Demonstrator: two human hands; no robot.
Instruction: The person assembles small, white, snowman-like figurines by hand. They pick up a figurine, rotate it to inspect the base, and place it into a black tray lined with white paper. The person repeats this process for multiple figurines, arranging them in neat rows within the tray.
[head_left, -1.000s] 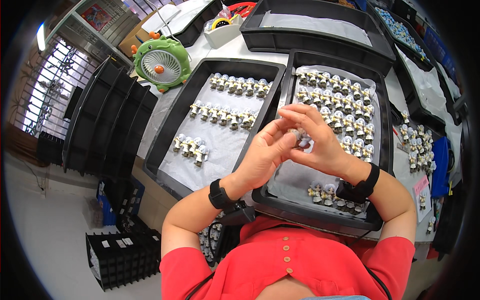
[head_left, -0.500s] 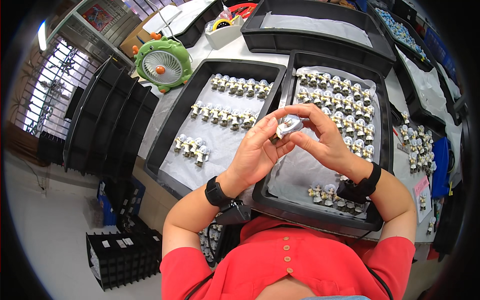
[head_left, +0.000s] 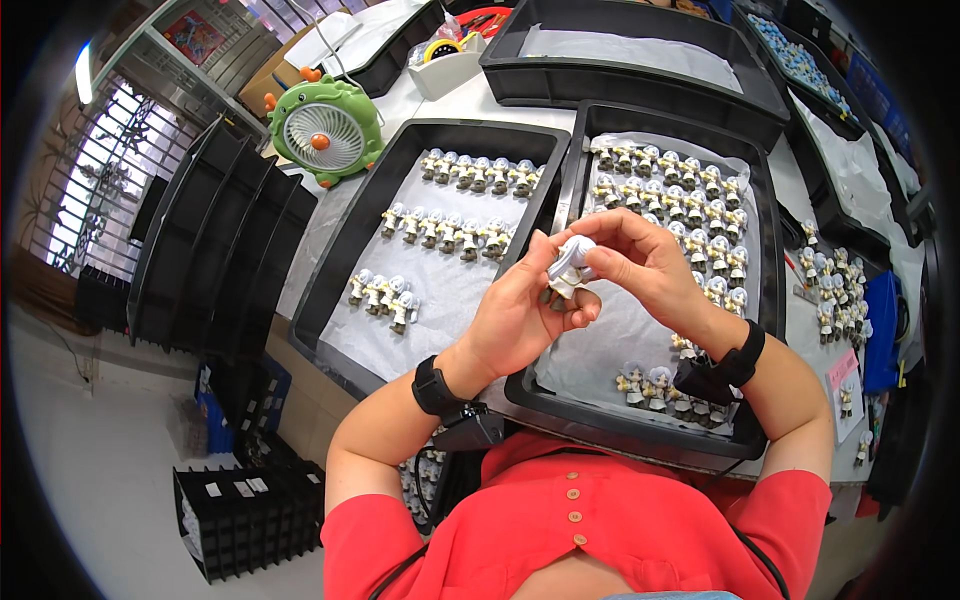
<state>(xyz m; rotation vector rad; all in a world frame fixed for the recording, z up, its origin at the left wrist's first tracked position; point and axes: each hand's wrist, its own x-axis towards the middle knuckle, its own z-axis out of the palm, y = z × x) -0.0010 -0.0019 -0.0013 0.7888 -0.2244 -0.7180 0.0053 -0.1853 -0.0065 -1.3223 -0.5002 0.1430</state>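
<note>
Figurine, gripped by the left hand and right hand together above the right tray, had just tipped more upright, so I judged the turning in hand unfinished.

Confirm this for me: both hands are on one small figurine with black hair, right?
Not quite: the small figurine has pale silver-grey hair, not black, as the head view shows. The left hand and right hand are indeed both on it.
</note>
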